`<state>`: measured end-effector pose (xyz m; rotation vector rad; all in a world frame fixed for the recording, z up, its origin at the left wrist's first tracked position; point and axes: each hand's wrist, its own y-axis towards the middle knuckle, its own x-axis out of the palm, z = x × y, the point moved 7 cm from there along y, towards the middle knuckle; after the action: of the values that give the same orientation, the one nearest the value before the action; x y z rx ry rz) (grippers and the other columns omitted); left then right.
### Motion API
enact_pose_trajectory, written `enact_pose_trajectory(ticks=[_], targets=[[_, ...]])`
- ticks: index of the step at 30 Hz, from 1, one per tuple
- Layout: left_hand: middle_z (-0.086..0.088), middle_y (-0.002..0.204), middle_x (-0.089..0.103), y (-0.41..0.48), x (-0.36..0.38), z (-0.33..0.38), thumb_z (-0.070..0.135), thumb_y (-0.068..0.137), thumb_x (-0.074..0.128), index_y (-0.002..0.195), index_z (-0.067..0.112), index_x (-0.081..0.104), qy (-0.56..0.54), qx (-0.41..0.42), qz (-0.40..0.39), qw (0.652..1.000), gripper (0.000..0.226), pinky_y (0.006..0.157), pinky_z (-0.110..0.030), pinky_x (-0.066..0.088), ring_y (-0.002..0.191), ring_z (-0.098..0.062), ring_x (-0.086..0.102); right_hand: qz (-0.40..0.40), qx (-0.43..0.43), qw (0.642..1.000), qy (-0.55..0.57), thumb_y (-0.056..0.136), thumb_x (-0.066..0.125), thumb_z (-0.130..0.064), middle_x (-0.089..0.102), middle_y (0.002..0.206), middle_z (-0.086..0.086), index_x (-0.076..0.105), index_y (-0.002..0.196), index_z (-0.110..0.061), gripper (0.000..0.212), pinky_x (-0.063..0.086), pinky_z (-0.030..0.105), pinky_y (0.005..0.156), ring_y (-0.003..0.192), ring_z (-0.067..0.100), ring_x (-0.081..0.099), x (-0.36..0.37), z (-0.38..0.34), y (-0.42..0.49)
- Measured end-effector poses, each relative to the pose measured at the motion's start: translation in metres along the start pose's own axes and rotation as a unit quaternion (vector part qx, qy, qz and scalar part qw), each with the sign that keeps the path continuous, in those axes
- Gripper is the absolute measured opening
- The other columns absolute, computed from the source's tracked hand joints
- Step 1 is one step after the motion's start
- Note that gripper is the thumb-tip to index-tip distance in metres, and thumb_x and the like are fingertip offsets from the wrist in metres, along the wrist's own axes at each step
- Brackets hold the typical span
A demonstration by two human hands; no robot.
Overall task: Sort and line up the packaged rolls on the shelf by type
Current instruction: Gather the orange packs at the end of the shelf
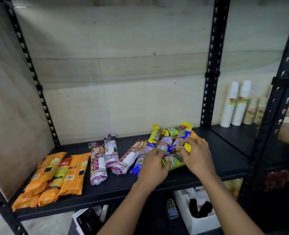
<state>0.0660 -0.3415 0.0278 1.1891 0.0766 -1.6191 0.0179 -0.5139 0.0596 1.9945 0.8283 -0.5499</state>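
Note:
Packaged rolls lie on a black shelf (116,185). Several orange rolls (60,173) are grouped at the left. Three purple-and-white rolls (98,163) lie in the middle. A mixed heap of blue rolls (165,142) and yellow rolls (176,128) sits at the right. My left hand (154,165) and my right hand (197,155) both rest on a yellow roll (175,161) lying crosswise at the front of that heap, fingers curled around its ends. An orange roll (195,134) peeks out behind my right hand.
Black perforated uprights (212,65) frame the shelf bay, with a concrete wall behind. Stacks of white paper cups (235,106) stand on the neighbouring shelf at the right. A white box (196,217) sits on the level below. Cardboard leans at the left.

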Motion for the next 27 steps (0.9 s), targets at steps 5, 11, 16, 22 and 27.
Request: enact_pose_trajectory(ticks=[5,11,16,22,27], targets=[[0.006,0.126,0.057,0.009,0.019,0.009,0.041,0.089,0.061,0.129,0.027,0.064,0.035,0.025,-0.017,0.999,0.042,0.101,-0.037,0.046,0.12,-0.015,0.052,-0.07,0.101,0.991,-0.058,0.091,0.059,-0.044,0.04,0.14,0.007,0.051,0.137,-0.028,0.05,0.04,0.048,0.1,0.128,0.033,0.036,0.005,0.038,-0.001],[0.001,0.146,0.045,0.006,0.031,0.003,0.044,0.091,0.061,0.141,0.031,0.054,0.069,0.018,-0.045,0.996,0.051,0.111,-0.04,0.039,0.135,-0.021,0.042,-0.186,0.131,0.971,-0.074,0.092,0.056,-0.046,0.015,0.163,0.01,0.016,0.156,-0.03,0.077,0.031,0.054,0.111,0.149,0.036,0.013,0.025,0.064,-0.01],[0.006,0.155,0.034,0.002,0.036,0.001,0.04,0.094,0.061,0.145,0.038,0.046,0.073,0.009,-0.063,0.995,0.053,0.11,-0.037,0.042,0.141,-0.018,0.034,-0.205,0.149,0.967,-0.016,0.093,0.059,-0.038,0.005,0.166,0.009,0.015,0.157,-0.027,0.079,0.03,0.051,0.115,0.15,0.036,0.014,0.035,0.07,-0.017],[0.006,0.156,0.033,0.001,0.034,0.002,0.041,0.095,0.061,0.145,0.038,0.046,0.062,0.008,-0.063,0.996,0.053,0.11,-0.038,0.042,0.143,-0.017,0.032,-0.15,0.156,0.975,-0.046,0.097,0.057,-0.018,0.018,0.164,0.012,0.033,0.153,-0.016,0.06,0.036,0.04,0.112,0.146,0.032,0.029,0.023,0.07,-0.014],[0.008,0.15,0.04,0.001,0.02,-0.002,0.045,0.094,0.059,0.141,0.036,0.052,0.047,0.007,-0.039,0.998,0.048,0.108,-0.036,0.043,0.139,-0.015,0.037,-0.063,0.152,0.986,-0.018,0.098,0.057,-0.02,0.035,0.157,0.014,0.047,0.145,-0.009,0.05,0.04,0.041,0.107,0.14,0.034,0.037,-0.004,0.061,-0.014]])
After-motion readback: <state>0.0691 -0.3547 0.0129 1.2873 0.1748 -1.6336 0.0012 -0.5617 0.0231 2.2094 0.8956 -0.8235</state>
